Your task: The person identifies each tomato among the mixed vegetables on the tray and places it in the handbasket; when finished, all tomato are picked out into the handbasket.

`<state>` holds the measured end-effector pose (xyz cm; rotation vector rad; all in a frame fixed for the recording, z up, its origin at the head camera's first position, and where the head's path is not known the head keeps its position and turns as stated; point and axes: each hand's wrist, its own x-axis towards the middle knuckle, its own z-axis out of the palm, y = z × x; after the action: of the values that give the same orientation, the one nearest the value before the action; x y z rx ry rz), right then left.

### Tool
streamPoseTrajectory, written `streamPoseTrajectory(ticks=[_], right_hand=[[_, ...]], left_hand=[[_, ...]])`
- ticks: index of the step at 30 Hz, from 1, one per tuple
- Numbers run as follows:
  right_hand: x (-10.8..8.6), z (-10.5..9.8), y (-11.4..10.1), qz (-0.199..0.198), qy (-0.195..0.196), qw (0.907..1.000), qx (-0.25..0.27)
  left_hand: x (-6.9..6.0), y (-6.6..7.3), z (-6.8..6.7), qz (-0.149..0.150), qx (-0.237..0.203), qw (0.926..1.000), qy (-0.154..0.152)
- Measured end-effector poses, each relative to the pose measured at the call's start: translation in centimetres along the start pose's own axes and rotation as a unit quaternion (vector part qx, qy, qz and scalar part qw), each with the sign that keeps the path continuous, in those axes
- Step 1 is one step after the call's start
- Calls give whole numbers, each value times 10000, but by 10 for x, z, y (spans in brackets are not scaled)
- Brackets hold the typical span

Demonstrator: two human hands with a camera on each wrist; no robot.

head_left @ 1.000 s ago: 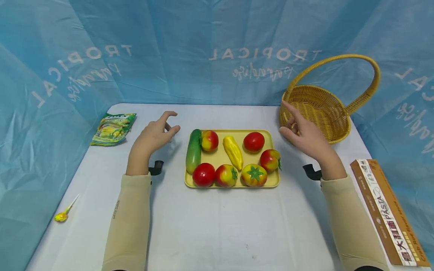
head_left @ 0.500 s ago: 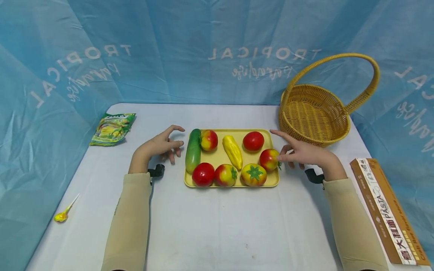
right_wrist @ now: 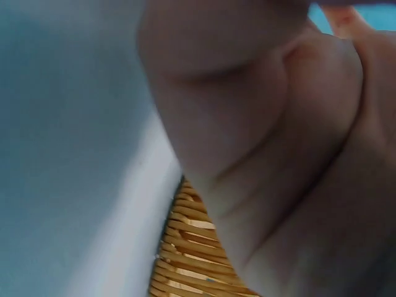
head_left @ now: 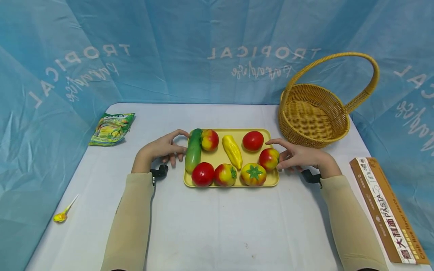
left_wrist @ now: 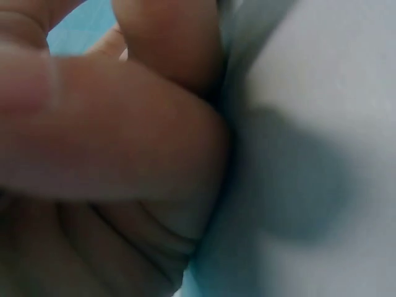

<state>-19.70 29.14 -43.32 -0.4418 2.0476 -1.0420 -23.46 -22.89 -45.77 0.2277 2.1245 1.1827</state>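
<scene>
In the head view, a yellow rectangular tray (head_left: pixel 217 157) bears a cucumber (head_left: pixel 193 150), a long yellow pepper-like piece (head_left: pixel 232 152), two red round fruits (head_left: pixel 252 141) and several red-and-yellow fruits (head_left: pixel 253 174). My left hand (head_left: pixel 162 147) is at the tray's left side, its index fingertip by the cucumber's top end and its thumb near the rim. At the opposite side, my right hand (head_left: pixel 299 155) has its index finger over the rim and its thumb beside a red-and-yellow fruit (head_left: pixel 269 159). Both hands have thumb and index spread apart. Contact is hard to tell; the wrist views show mostly blurred fingers.
A wicker basket (head_left: pixel 313 140) with a tall handle stands behind my right hand. A brown pasta box (head_left: pixel 388 210) lies at the right edge. On the left are a green snack packet (head_left: pixel 112 128) and a lollipop (head_left: pixel 61 216). Blue curtains surround the white table (head_left: pixel 217 226).
Both hands have come down and inward to the tray's two short sides. The right hand has left the basket's front. Tray and fruit have stayed in place.
</scene>
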Motion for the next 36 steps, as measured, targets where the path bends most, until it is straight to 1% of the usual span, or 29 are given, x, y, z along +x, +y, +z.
streamPoseTrajectory(ticks=[8, 14, 24, 29, 36], right_hand=[[6, 1, 4, 44, -136, 9999, 57], [9, 2, 3, 66, -253, 9996, 119], [8, 4, 0, 157, -229, 9996, 19], [10, 5, 0, 240, -145, 9995, -113], [13, 7, 0, 199, -42, 9995, -224]], left_hand=[[1, 3, 4, -26, -7, 9999, -165], [3, 3, 5, -41, 38, 9997, -243], [6, 1, 6, -97, 5, 9997, -204], [5, 2, 7, -135, 20, 9998, -151], [5, 2, 8, -152, 22, 9998, -120]])
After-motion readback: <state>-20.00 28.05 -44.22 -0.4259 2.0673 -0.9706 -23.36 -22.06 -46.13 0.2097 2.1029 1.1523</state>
